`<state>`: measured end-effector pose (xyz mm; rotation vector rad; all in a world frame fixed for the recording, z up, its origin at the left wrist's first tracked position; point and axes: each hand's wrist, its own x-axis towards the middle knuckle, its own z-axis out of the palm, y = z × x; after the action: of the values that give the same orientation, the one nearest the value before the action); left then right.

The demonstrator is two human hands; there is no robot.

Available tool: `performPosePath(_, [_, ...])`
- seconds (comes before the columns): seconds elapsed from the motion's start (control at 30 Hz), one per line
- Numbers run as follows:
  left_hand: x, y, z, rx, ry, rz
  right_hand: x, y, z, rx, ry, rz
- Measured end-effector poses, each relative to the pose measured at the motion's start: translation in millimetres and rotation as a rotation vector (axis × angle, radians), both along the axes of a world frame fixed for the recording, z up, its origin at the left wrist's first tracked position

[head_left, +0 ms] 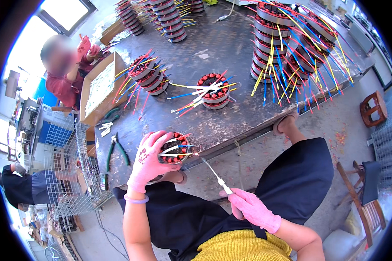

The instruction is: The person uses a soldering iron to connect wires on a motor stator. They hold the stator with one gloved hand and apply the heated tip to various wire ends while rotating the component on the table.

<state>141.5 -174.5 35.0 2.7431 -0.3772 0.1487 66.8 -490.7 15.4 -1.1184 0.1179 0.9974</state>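
Observation:
My left hand [148, 160], in a pink glove, is wrapped round a motor stator [184, 143] at the table's front edge, holding it tilted so that its red-and-black face shows. White sleeves lie across that face. A soldering iron [211, 170] with a long metal shaft and white collar is gripped in my right hand [251, 209], also gloved in pink. The iron's tip points up and left, close beside the stator's right rim; whether it touches a wire there I cannot tell. Farther back stands another stator [216, 104] with white-sleeved, blue, yellow and red leads spread out.
Green-handled pliers [117, 150] and short white sleeves [104, 128] lie left on the dark table [204, 41]. Stacked stators [270, 43] with sticking-out wires stand at right; a shorter stack [150, 78] stands left. Beyond a cardboard box [88, 104], a co-worker [67, 80] sits. A wire basket [76, 174] adjoins the table.

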Motion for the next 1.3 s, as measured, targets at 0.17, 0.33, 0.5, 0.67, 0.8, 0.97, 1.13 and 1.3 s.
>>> performPosePath(0.17, [-6, -10, 2, 0.030, 0.012, 0.158, -3, -8, -7, 0.009, 0.003, -0.009])
performPosePath(0.33, [-4, 1, -5, -0.058, -0.030, 0.045, -6, -12, -12, 0.060, 0.016, 0.025])
performPosePath(0.5, [-5, -6, -5, -0.101, -0.034, 0.110, -7, -2, -12, 0.010, 0.042, 0.030])
performPosePath(0.67, [-9, -3, -14, -0.149, -0.040, 0.111, -7, -1, -9, -0.047, 0.049, 0.048])
performPosePath(0.8, [-11, 1, -13, -0.134, -0.018, 0.128, -6, 1, -5, -0.068, 0.035, 0.056])
performPosePath(0.97, [-11, 2, -10, -0.145, 0.013, 0.139, -7, 2, -10, -0.040, 0.058, 0.036])
performPosePath(1.13, [-8, 3, -12, -0.150, 0.003, 0.123, -4, 2, -8, -0.038, 0.074, 0.033])
performPosePath(1.3, [-6, 1, -10, -0.157, 0.025, 0.127, -4, 3, -5, -0.113, -0.021, 0.055])
